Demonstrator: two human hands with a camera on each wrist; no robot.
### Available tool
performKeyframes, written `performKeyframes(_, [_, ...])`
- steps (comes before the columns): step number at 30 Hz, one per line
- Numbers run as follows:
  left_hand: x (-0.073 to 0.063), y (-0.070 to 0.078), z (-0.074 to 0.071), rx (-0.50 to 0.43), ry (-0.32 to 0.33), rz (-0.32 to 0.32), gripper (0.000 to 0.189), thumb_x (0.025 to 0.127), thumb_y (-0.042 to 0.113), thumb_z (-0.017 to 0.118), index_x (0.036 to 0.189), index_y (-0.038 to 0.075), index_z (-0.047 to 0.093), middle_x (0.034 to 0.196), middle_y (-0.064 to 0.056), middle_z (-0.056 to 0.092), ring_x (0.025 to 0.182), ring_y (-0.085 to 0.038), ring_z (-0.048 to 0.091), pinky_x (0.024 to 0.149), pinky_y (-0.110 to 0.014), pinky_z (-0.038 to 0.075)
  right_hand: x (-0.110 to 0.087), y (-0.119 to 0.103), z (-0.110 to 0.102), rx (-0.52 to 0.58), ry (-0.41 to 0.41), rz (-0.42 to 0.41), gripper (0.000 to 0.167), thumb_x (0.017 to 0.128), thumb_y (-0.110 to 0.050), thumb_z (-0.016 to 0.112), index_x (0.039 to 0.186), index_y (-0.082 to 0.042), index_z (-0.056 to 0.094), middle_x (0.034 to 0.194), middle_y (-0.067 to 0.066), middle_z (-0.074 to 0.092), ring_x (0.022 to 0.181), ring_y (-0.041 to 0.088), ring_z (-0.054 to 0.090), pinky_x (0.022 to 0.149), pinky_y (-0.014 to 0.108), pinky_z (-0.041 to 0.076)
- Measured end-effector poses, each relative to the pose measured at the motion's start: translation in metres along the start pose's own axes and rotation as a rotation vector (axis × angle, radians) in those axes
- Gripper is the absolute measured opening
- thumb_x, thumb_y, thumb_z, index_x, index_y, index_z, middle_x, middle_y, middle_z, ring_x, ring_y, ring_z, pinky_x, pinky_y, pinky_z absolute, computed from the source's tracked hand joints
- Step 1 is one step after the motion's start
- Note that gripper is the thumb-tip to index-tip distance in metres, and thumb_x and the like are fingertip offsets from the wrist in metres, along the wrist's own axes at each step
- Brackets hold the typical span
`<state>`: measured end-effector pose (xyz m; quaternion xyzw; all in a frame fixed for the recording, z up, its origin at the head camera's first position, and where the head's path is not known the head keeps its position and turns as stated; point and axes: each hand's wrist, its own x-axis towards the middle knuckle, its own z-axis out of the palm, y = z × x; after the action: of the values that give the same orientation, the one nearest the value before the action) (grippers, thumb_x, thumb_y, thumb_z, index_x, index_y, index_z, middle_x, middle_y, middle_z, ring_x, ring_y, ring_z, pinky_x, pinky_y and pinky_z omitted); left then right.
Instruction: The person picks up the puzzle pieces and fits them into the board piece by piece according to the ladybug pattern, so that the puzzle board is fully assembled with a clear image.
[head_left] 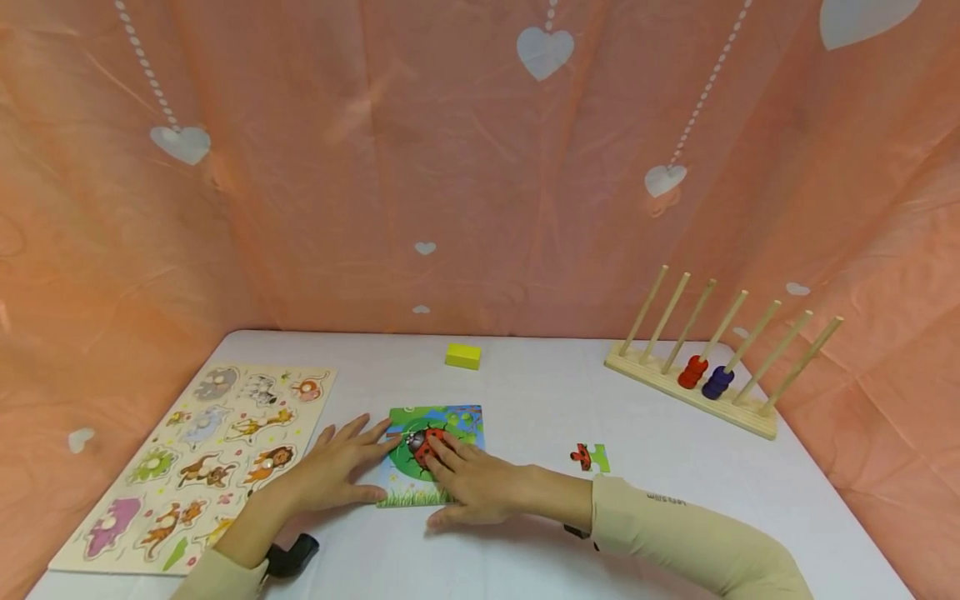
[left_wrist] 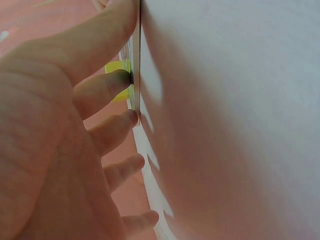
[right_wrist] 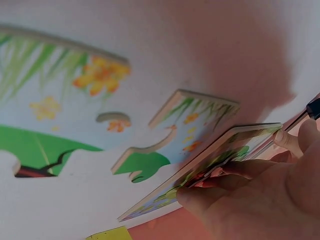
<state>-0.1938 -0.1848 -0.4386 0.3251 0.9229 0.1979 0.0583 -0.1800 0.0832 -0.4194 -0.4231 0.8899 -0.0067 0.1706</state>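
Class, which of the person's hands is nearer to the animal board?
Left. The left hand is beside the animal board; the right hand is farther right, on the ladybug puzzle.

White counter (head_left: 525, 392), creased salmon-pink drape (head_left: 450, 167) behind the counter and along both its sides, pale hearts (head_left: 545, 53) and dotted strings (head_left: 143, 60) above it

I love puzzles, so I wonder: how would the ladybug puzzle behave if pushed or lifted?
The puzzle would probably slide rather than tip, lying flat on the table. It looks stiff, with a straight, thick edge. Loose pieces nearby suggest it might come apart.
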Motion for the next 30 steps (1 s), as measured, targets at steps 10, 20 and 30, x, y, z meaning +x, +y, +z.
performKeyframes(10, [0.0, 0.0, 0.0, 0.0, -0.001, -0.005, 0.077, 0.083, 0.054, 0.073, 0.144, 0.011, 0.054, 0.156, -0.019, 0.037, 0.141, -0.055, 0.025, 0.1, -0.083, 0.016, 0.001, 0.004, 0.001, -0.03, 0.01, -0.024, 0.086, 0.099, -0.063, 0.04, 0.157, -0.003, 0.025, 0.165, 0.017, 0.013, 0.152, 0.031, 0.007, 0.12, 0.045, 0.02])
performKeyframes(20, [0.0, 0.0, 0.0, -0.002, -0.007, -0.006, 0.077, 0.084, 0.055, 0.072, 0.144, 0.011, 0.054, 0.156, -0.02, 0.037, 0.142, -0.054, 0.024, 0.1, -0.083, 0.016, -0.001, 0.009, 0.0, 0.023, 0.019, -0.02, 0.084, 0.1, -0.061, 0.04, 0.158, -0.004, 0.021, 0.166, 0.014, 0.006, 0.153, 0.028, 0.004, 0.12, 0.054, 0.016])
performKeyframes(30, [0.0, -0.001, -0.001, 0.019, 0.007, 0.016, 0.076, 0.084, 0.052, 0.073, 0.144, 0.01, 0.054, 0.155, -0.021, 0.039, 0.141, -0.055, 0.026, 0.1, -0.082, 0.017, -0.043, 0.065, -0.018, 0.182, 0.195, 0.078, 0.053, 0.096, -0.024, 0.068, 0.14, 0.002, 0.053, 0.145, 0.023, 0.046, 0.133, 0.038, 0.044, 0.107, 0.056, 0.038])
